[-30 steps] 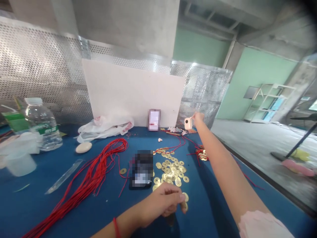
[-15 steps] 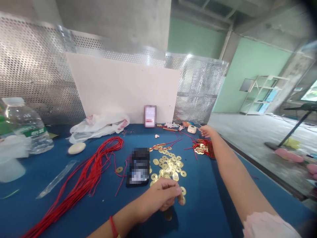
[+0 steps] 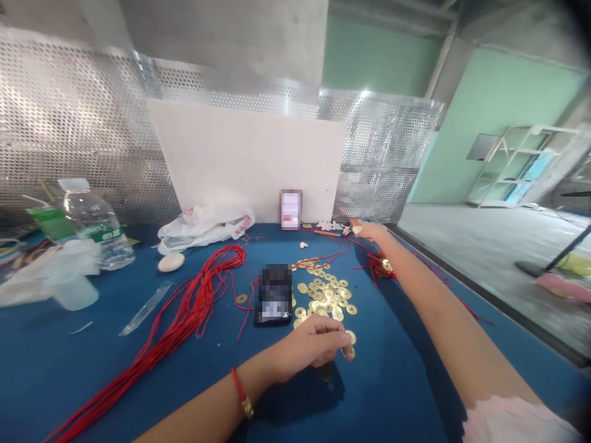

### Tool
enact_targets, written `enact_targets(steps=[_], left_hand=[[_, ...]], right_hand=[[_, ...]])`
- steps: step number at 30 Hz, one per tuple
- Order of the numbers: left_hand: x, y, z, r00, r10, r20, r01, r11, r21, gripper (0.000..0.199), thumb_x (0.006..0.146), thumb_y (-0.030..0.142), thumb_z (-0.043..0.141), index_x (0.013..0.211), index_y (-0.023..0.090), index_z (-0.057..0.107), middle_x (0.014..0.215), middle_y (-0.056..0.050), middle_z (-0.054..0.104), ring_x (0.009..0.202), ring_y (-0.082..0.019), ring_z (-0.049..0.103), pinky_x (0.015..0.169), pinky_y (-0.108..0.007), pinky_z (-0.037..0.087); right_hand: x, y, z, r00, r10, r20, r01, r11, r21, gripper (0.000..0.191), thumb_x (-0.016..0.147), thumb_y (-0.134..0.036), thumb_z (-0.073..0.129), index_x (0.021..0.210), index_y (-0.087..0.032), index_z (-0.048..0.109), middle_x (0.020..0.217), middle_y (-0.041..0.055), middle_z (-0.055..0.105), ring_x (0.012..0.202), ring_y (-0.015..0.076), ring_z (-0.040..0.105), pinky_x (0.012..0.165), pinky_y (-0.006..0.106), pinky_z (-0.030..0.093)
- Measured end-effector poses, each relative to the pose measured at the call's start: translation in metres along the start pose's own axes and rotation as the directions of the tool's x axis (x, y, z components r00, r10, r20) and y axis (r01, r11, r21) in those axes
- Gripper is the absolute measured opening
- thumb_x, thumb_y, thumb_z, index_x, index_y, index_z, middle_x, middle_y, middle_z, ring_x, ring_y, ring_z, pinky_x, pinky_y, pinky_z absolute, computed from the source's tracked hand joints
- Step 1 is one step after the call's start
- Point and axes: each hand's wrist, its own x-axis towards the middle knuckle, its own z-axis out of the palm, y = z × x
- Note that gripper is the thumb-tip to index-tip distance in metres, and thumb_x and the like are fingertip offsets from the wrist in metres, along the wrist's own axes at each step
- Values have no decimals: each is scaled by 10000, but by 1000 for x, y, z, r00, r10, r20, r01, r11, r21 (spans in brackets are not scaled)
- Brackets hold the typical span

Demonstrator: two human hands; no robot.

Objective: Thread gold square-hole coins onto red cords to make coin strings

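Reaching out with my right hand (image 3: 367, 231) toward the upper right of the frame, I have my fingers stretched open, with the fingertips on or just over a small white gadget (image 3: 357, 229); I can't tell if they grip it. My left hand (image 3: 314, 344) sits at the bottom centre, curled nearly shut, right beside the brass coins (image 3: 321, 301). Something dark shows under it, but I can't tell what, if anything, it has hold of. The coins lie scattered in the middle of the blue table (image 3: 92, 369), beside a blurred phone (image 3: 273, 295). A red tangle with more coins (image 3: 381, 266) lies under my right forearm. Long red cords (image 3: 194, 295) run toward the lower left. At the upper left stand a water bottle (image 3: 92, 224) and a plastic cup (image 3: 74, 292). A white plastic bag (image 3: 205, 229) lies against a pale board (image 3: 244, 160).
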Motion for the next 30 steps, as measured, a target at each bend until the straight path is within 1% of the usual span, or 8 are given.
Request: enact_targets(steps=[4, 7, 10, 12, 14, 18, 24, 30], left_hand=[[0, -3, 4, 987, 99, -125, -73, 977, 200, 294, 791, 402, 623, 705, 121, 621, 503, 54, 386, 476, -62, 302, 464, -225, 216], [0, -6, 7, 963, 172, -209, -83, 922, 378, 254, 769, 364, 639, 676, 131, 598, 501, 51, 410, 479, -68, 343, 469, -220, 239], [-1, -8, 10, 973, 141, -184, -42, 887, 461, 240, 776, 366, 622, 691, 143, 595, 479, 53, 434, 444, -77, 400, 465, -216, 273], [-2, -7, 11, 979, 136, -155, -43, 869, 492, 244, 787, 372, 604, 691, 148, 593, 484, 52, 448, 443, -79, 415, 472, -215, 284], [-3, -5, 13, 977, 162, -141, -61, 838, 542, 244, 794, 360, 593, 673, 149, 591, 498, 51, 448, 464, -76, 402, 484, -214, 276], [-4, -4, 14, 974, 200, -109, -94, 788, 608, 226, 795, 322, 587, 652, 148, 590, 534, 47, 453, 519, -78, 391, 506, -214, 267], [-4, -7, 12, 981, 163, -103, -78, 824, 562, 224, 777, 346, 614, 694, 138, 617, 536, 50, 459, 505, -73, 375, 489, -208, 270], [-4, -8, 12, 982, 157, -102, -71, 816, 573, 219, 756, 354, 642, 726, 137, 641, 524, 53, 451, 500, -73, 368, 482, -204, 275]], right_hand=[[-36, -46, 3, 935, -350, -53, 348, 936, -39, 255, 859, -380, 556, 930, -167, 675, 1073, 118, 665, 1062, 246, 591, 911, 335, 421], [-80, -83, 24, 636, -758, -145, 771, 620, 143, 296, 936, -251, 413, 1136, -197, 625, 1187, 83, 626, 1085, 199, 578, 937, 326, 424], [-118, -109, 52, 321, -922, -215, 947, 311, 81, 357, 955, -267, 398, 1266, -178, 548, 1238, 107, 582, 1143, 209, 522, 1005, 384, 389], [-133, -115, 65, 291, -928, -231, 955, 296, 16, 346, 961, -247, 385, 1244, -179, 572, 1271, 118, 552, 1165, 227, 500, 1019, 433, 370], [-141, -115, 71, 306, -920, -246, 949, 316, -1, 325, 962, -258, 394, 1198, -193, 608, 1278, 110, 549, 1177, 232, 490, 1022, 458, 360], [-154, -106, 73, 296, -910, -289, 955, 282, 90, 293, 958, -311, 423, 1139, -219, 634, 1260, 86, 567, 1188, 212, 484, 1019, 441, 364], [-185, -101, 80, 236, -880, -411, 966, 167, 197, 331, 957, -260, 413, 1271, -207, 505, 1276, 87, 557, 1230, 188, 453, 1063, 412, 327], [-202, -102, 80, 215, -883, -418, 964, 123, 235, 277, 935, -226, 429, 1195, -217, 523, 1241, 87, 567, 1209, 187, 471, 1058, 407, 342]])
